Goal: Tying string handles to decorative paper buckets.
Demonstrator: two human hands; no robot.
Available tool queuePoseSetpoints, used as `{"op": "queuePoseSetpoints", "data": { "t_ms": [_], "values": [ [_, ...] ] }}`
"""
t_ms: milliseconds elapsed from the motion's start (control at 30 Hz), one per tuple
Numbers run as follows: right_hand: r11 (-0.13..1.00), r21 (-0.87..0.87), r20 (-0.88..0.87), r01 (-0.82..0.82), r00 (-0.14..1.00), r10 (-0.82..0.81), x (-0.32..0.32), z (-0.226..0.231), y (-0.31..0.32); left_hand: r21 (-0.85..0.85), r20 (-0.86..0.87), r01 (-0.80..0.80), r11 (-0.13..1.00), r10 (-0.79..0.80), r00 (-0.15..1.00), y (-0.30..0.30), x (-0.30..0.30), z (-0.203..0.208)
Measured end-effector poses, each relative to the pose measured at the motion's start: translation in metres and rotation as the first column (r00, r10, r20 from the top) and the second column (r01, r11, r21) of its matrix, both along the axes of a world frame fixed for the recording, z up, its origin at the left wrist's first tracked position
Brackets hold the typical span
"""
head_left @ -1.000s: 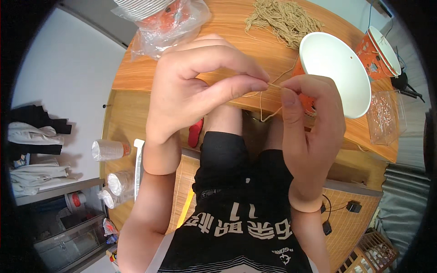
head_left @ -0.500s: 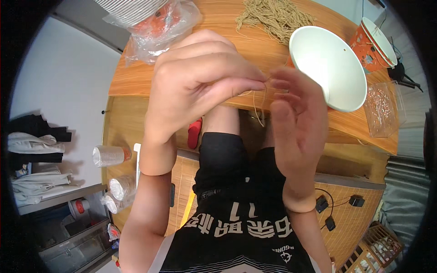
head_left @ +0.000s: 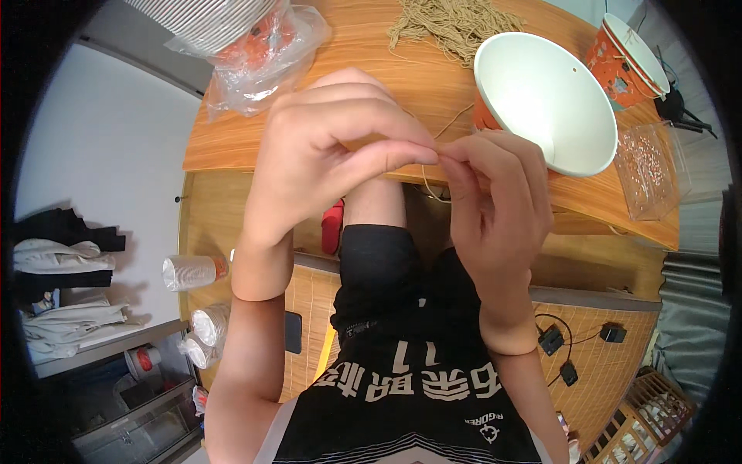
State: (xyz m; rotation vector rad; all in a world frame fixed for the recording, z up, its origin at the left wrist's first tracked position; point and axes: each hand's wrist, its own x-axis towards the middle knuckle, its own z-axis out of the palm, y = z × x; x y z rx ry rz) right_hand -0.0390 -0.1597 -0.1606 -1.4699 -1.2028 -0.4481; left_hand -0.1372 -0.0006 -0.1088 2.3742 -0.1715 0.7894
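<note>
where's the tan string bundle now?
The tan string bundle lies on the wooden table at the head view's top edge, right of centre, just upper-left of the big white-lined bucket.

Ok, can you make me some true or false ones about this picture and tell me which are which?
1. The left hand is close to the right hand. True.
2. The tangled heap is inside the big bucket. False: the tangled heap of string lies on the wooden table, outside the big bucket.
3. A thin string hangs down below the hands. True.
4. The person's shorts are bright yellow. False: the shorts are black.
5. A clear box holding small bits is to the right of the big bucket. True.
</note>
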Motion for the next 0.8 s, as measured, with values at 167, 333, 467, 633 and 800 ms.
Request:
{"op": "queuePoseSetpoints", "data": {
  "t_ms": [167, 333, 467, 633, 800],
  "values": [
    [0.996, 0.041, -0.059, -0.079, 0.995, 0.082, 0.001, -0.007, 0.0, 0.379, 0.197, -0.028, 0.925, -0.051, 0.979, -0.002, -0.001, -0.001],
    [0.917, 0.101, -0.574, -0.385, 0.73, 0.37, -0.008, -0.019, -0.006, 0.554, 0.254, -0.042, 0.831, -0.121, 0.96, 0.001, -0.004, -0.003],
    [0.86, 0.082, -0.651, -0.504, 0.626, 0.429, -0.009, -0.024, -0.008, 0.635, 0.269, -0.027, 0.772, -0.188, 0.945, 0.003, -0.002, -0.002],
    [0.987, 0.091, -0.175, -0.129, 0.974, 0.144, -0.005, -0.034, 0.007, 0.602, 0.258, -0.009, 0.798, -0.185, 0.948, 0.005, 0.005, -0.009],
    [0.993, 0.073, -0.176, -0.093, 0.979, 0.104, -0.009, -0.036, 0.007, 0.571, 0.268, 0.013, 0.821, -0.202, 0.942, 0.007, 0.006, -0.017]
  ]
}}
